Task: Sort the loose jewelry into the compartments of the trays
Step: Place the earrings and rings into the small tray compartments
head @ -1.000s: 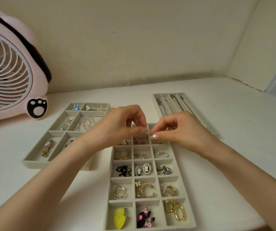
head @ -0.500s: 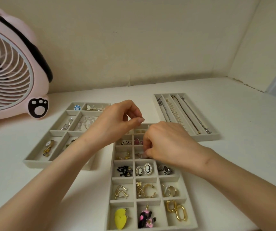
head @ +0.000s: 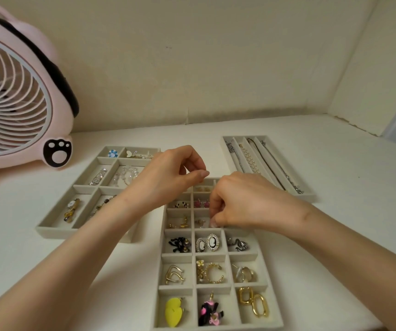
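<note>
The right hand is reaching down into the middle tray. Its curled fingertips are pressing together in a centre-column compartment, just beside a small earring; whether they are pinching it I cannot tell. The left hand is hovering over the tray's far left corner, thumb and forefinger nearly meeting, anything between them too small to see. The left tray is holding larger pieces, the far right tray necklaces. A pink fan is standing far left.
</note>
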### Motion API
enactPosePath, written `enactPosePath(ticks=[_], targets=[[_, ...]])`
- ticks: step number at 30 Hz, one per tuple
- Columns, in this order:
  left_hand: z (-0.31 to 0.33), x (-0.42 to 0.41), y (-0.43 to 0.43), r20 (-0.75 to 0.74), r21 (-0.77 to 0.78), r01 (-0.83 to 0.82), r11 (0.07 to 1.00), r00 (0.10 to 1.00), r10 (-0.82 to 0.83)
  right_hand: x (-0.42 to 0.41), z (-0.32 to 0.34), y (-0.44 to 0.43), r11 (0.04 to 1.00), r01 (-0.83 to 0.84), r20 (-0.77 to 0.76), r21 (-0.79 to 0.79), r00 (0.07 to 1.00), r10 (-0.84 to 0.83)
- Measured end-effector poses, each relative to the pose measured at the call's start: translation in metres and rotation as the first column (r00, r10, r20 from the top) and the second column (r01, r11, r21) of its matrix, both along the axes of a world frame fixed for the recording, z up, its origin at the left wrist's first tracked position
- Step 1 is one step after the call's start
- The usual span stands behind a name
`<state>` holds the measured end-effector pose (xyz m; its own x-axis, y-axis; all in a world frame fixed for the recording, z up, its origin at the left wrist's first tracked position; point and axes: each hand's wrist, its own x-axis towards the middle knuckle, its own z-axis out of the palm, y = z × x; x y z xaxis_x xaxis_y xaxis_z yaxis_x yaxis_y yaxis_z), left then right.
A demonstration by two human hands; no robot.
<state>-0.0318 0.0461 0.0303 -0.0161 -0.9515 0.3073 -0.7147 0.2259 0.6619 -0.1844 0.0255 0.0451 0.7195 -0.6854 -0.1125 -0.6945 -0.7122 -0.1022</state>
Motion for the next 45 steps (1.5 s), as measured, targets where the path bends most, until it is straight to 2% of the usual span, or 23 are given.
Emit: enactPosePath(ticks=[5, 11, 14, 16, 19, 23, 27, 30, 32, 39, 45], targets=[[-0.001, 0.0, 0.0, 0.005, 0.002, -0.009, 1.0, 1.0, 0.008, 0.011, 0.0, 0.006, 0.99, -0.049, -0.051, -0.135, 0.998, 0.043], [-0.001, 0.001, -0.001, -0.003, 0.012, -0.009, 1.0, 1.0, 0.009, 0.008, -0.002, -0.001, 0.999, -0.003, 0.0, -0.046, 1.0, 0.003], [-0.002, 0.002, -0.001, -0.006, 0.014, -0.017, 1.0, 1.0, 0.017, 0.002, 0.004, -0.005, 0.995, 0.033, 0.047, 0.097, 0.998, -0.038], [-0.002, 0.002, -0.001, -0.005, 0.013, -0.02, 1.0, 1.0, 0.02, -0.001, 0.007, -0.007, 0.99, 0.047, 0.063, 0.132, 0.996, -0.056], [-0.002, 0.002, -0.001, 0.007, 0.009, -0.022, 1.0, 1.0, 0.022, -0.002, 0.007, -0.006, 0.997, 0.038, 0.042, 0.068, 0.998, -0.041], [-0.002, 0.002, -0.002, 0.007, 0.008, -0.02, 1.0, 1.0, 0.02, 0.005, 0.003, 0.005, 0.994, -0.042, -0.047, -0.098, 0.998, 0.037], [-0.002, 0.004, -0.003, -0.066, 0.004, -0.007, 1.0, 0.998, 0.007, 0.008, 0.003, 0.009, 0.989, -0.078, -0.047, -0.126, 0.996, 0.073], [-0.001, 0.003, -0.004, -0.195, -0.001, 0.049, 0.999, 0.98, -0.048, 0.004, 0.001, 0.008, 0.992, -0.069, 0.014, -0.102, 0.997, 0.071], [-0.001, 0.004, -0.005, -0.224, -0.002, 0.051, 0.999, 0.973, -0.05, 0.0, -0.002, 0.007, 0.993, -0.07, 0.061, -0.091, 0.995, 0.076], [0.007, 0.008, -0.007, -0.167, 0.156, 0.061, 0.986, 0.985, -0.035, -0.01, -0.011, -0.003, 0.996, -0.081, 0.183, -0.03, 0.979, 0.085], [0.01, 0.008, -0.004, -0.094, 0.295, 0.129, 0.947, 0.99, -0.105, -0.019, -0.013, -0.016, 0.97, -0.039, 0.399, 0.242, 0.915, -0.063]])
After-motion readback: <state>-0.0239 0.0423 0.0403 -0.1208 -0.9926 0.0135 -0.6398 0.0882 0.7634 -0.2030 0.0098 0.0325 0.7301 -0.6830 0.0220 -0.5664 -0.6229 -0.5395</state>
